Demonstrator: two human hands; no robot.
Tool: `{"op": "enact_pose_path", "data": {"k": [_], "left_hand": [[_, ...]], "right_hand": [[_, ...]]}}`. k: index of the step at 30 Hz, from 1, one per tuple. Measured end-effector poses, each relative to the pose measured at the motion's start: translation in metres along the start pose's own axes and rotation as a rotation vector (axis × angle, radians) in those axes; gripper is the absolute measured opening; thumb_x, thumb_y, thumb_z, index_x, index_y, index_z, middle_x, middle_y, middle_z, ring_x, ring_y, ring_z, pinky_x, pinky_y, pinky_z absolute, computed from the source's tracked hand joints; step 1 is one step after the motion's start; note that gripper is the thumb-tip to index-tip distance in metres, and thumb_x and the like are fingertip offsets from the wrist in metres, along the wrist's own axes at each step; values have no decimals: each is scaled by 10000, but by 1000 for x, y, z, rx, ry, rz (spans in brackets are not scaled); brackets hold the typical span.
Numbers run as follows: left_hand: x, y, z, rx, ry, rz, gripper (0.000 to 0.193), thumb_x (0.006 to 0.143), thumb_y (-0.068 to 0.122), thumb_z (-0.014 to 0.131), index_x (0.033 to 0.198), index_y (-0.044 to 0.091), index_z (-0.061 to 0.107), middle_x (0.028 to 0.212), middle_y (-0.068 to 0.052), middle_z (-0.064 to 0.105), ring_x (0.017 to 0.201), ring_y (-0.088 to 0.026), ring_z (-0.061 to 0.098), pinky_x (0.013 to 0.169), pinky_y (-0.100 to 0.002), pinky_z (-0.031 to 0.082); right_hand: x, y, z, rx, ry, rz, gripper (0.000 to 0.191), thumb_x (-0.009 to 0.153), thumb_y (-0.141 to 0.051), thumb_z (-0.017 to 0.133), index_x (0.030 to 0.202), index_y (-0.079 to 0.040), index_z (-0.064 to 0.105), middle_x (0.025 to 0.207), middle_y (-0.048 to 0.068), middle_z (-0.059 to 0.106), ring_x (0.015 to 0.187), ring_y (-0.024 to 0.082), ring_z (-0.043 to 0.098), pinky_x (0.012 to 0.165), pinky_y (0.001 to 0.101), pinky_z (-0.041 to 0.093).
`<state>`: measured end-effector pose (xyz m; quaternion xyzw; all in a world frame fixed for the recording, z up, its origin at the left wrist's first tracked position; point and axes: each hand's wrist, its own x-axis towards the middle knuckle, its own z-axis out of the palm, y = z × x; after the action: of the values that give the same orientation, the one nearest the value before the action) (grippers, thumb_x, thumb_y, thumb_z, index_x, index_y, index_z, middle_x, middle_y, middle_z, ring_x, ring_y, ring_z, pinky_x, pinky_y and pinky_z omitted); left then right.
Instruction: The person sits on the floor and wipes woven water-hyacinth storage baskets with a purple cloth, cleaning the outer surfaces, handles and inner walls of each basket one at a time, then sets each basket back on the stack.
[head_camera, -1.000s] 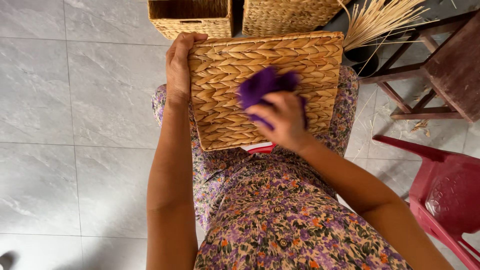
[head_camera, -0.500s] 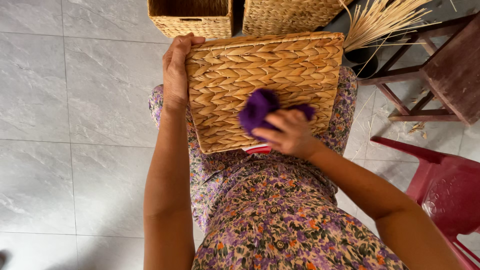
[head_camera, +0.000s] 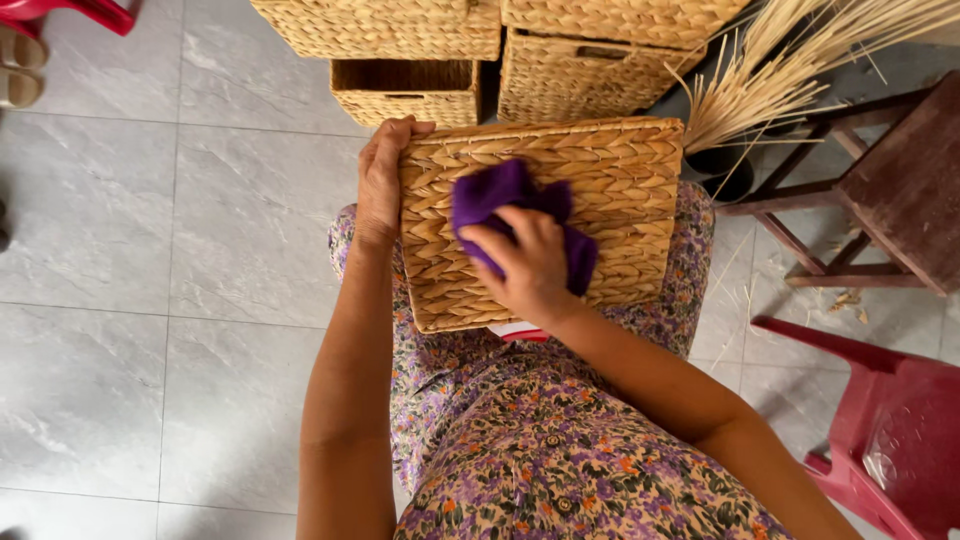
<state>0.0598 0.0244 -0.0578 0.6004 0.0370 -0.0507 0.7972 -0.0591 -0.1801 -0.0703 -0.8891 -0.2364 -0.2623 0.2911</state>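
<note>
Taking the woven basket (head_camera: 600, 200) on the person's lap as the landmark: far to its left, at the upper edge of the view, a pair of pale sandals (head_camera: 20, 70) lies on the grey tiled floor (head_camera: 150, 300), beneath a red chair leg (head_camera: 70, 10).

At the basket's left edge the left hand (head_camera: 382, 180) grips the rim, fingers curled together over the top corner, thumb side against the weave. The basket lies flat side up across the floral dress (head_camera: 520, 450), and a small red-and-white thing (head_camera: 520, 331) peeks from under its near edge.

On the basket's face, left of its middle, the right hand (head_camera: 528, 265) presses a purple cloth (head_camera: 490, 195) against the weave; the fingers are spread slightly and bent down onto the cloth, which bunches out above and to the right of the hand.

Beyond the basket, further from the person, stand more woven baskets (head_camera: 410, 92), one open-topped. Up and right of the basket, a bundle of dry straw stalks (head_camera: 780, 70) fans out of a dark pot (head_camera: 725, 170). To the right stands a dark wooden stool (head_camera: 880, 190), and below it a red plastic chair (head_camera: 890, 430).
</note>
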Motion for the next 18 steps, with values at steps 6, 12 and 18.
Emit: {"op": "enact_pose_path", "data": {"k": [6, 12, 18], "left_hand": [[-3, 6, 0, 2, 30, -5, 370, 1010, 318, 530, 1083, -3, 700, 1065, -106, 713, 966, -172, 641, 936, -302, 520], [-9, 5, -7, 132, 24, 132, 372, 1027, 301, 520, 1063, -9, 724, 1229, -150, 671, 1259, -233, 539, 1125, -347, 375], [-12, 7, -6, 181, 18, 144, 369, 1020, 288, 496, 1067, 5, 727, 1334, -153, 650, 1389, -308, 491, 1174, -389, 332]], "right_hand": [[29, 20, 7, 0, -64, -56, 433, 876, -254, 845, 1267, -214, 664, 1282, 71, 593, 1045, 282, 537, 888, 415, 446], [17, 93, -39, -165, 206, 292, 392, 935, -138, 832, 1278, -190, 648, 1293, 128, 594, 1158, 311, 559, 968, 414, 500], [-2, 140, -72, -36, 372, 486, 395, 1012, -70, 793, 1362, -95, 611, 1318, 135, 591, 1237, 289, 569, 1049, 459, 495]]}}
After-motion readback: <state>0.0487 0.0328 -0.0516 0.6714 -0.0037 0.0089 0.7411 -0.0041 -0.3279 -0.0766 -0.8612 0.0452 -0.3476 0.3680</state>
